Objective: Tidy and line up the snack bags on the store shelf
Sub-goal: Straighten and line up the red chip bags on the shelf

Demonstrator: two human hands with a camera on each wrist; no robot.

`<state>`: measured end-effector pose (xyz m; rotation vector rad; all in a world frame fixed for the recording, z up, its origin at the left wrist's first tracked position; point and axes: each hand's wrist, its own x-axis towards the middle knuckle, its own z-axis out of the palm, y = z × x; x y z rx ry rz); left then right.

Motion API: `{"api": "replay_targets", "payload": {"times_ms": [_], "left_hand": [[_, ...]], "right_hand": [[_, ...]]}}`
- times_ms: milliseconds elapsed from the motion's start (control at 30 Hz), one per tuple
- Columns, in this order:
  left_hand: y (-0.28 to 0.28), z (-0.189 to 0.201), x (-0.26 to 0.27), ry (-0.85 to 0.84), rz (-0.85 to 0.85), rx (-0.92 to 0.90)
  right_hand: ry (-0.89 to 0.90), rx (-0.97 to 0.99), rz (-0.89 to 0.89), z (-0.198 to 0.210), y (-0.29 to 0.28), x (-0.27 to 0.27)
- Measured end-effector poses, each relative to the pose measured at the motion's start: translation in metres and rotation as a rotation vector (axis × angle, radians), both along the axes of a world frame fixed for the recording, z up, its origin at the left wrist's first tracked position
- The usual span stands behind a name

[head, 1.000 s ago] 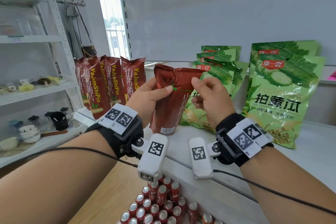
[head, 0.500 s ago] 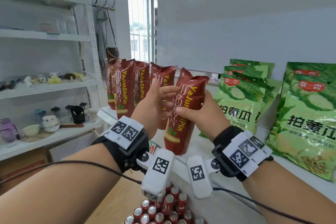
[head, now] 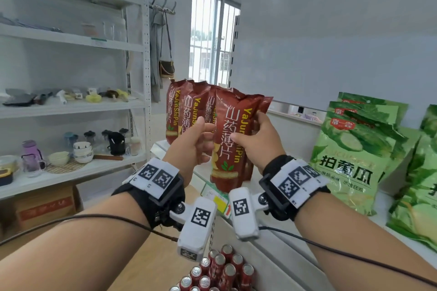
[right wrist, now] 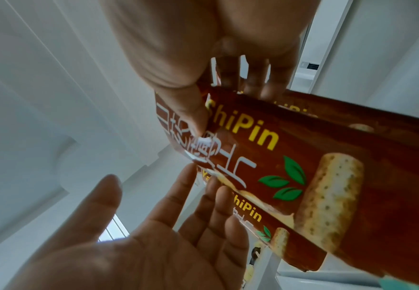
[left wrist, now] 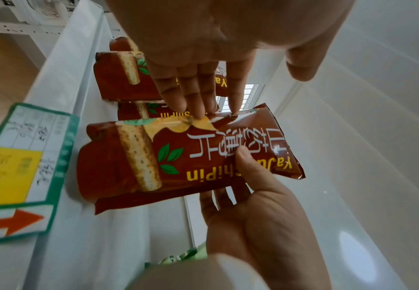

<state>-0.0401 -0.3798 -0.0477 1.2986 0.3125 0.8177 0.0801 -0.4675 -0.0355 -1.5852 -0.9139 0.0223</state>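
Observation:
A red-brown snack bag (head: pixel 233 139) stands upright, its bottom at the front edge of the white shelf (head: pixel 295 260). My right hand (head: pixel 247 126) grips its right side, thumb on the printed front (left wrist: pixel 178 157) and fingers behind. My left hand (head: pixel 205 132) touches the bag's left edge with straight fingers (left wrist: pixel 203 94), thumb spread away. Behind and left of it stands a row of matching red-brown bags (head: pixel 182 111). In the right wrist view my right thumb (right wrist: pixel 191 109) presses the bag (right wrist: pixel 302 157) above my left hand (right wrist: pixel 178 206).
Large green snack bags (head: pixel 354 156) lean against the wall on the right of the shelf. A price label (head: pixel 216 197) hangs on the shelf edge below the bag. Red cans (head: pixel 220 269) stand below, and a white rack (head: pixel 71 106) with dishes is at left.
The bag was turned front-out and carried left to the red-brown row, where it now stands upright. My left hand let go of it and now touches its edge with straight fingers.

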Motion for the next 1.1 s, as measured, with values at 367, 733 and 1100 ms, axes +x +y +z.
{"api": "replay_targets", "payload": {"times_ms": [367, 733, 1100], "left_hand": [[0.034, -0.009, 0.013, 0.105, -0.003, -0.004], [0.06, -0.049, 0.038, 0.494, -0.023, 0.428], [0.068, -0.047, 0.04, 0.552, 0.132, 0.55]], "right_hand": [[-0.003, -0.05, -0.131, -0.011, 0.024, -0.001], [0.433, -0.121, -0.198, -0.023, 0.01, 0.029], [0.372, -0.246, -0.161, -0.031, 0.038, 0.033]]}}
